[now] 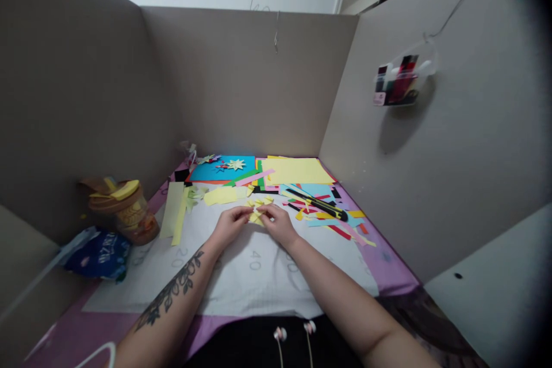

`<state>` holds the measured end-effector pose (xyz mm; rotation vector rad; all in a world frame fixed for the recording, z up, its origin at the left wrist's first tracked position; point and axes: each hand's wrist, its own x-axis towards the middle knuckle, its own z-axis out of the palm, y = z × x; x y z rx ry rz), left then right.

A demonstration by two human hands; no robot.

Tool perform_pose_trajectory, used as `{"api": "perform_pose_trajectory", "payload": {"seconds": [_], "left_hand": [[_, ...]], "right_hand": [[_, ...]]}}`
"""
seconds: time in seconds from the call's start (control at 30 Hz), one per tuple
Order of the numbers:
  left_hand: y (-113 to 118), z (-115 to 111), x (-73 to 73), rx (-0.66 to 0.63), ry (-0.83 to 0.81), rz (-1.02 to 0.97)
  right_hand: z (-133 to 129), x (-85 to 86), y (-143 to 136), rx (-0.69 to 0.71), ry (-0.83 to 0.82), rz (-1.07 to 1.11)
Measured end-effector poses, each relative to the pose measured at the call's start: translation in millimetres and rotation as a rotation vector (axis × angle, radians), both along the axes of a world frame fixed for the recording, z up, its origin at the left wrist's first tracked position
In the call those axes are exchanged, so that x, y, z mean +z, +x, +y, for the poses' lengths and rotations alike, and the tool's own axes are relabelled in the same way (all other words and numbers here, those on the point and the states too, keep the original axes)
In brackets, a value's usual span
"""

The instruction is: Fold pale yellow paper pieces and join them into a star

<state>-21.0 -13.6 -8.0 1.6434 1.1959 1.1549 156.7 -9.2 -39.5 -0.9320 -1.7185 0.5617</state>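
Observation:
Between my two hands is a small folded piece of yellow paper (256, 218), low over the white sheet. My left hand (232, 224) pinches its left side with thumb and fingertips. On the right side, the fingers of my right hand (279, 226) are closed on the same paper. Several small yellow folded bits (268, 200) lie just beyond my fingertips. A yellow paper sheet (221, 195) rests past my left hand. Beyond my right hand a black and yellow utility knife (321, 204) lies on scattered coloured paper strips (340, 232).
At the back are a blue sheet (202, 170) with paper stars (236, 165) and stacked yellow sheets (297, 171). A brown cup (140, 221) and a blue packet (98, 256) stand at the left. Grey partitions (250, 86) enclose the table; a plastic holder (399, 83) hangs right.

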Motion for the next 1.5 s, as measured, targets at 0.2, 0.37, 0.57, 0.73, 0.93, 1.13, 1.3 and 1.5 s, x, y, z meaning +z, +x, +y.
{"api": "perform_pose_trajectory", "payload": {"seconds": [0.2,0.37,0.57,0.73,0.93,1.13,1.3,1.5], "left_hand": [[4,-6,-3.2,-0.097,0.084,0.139],[8,-6,-8.1,-0.029,0.045,0.113],[9,1,-11.2,0.067,-0.072,-0.028],[9,2,-11.8,0.034,-0.161,-0.119],[10,2,-12.7,0.036,-0.166,-0.163],[10,-1,-7.3,0.016,-0.115,-0.116],[9,-5,-5.2,-0.029,-0.029,0.043],[5,-6,-5.5,-0.086,0.022,0.217]], "right_hand": [[-2,4.3,-3,-0.032,-0.029,-0.016],[-1,5.2,-5,-0.050,-0.158,0.056],[8,-1.9,-6,0.042,-0.388,0.379],[10,0.4,-3,0.096,-0.455,0.492],[9,2.5,1,0.171,-0.497,0.522],[7,2.7,2,0.166,-0.466,0.473],[4,6.7,7,0.125,-0.392,0.228],[2,13.8,15,0.068,-0.228,-0.122]]}}
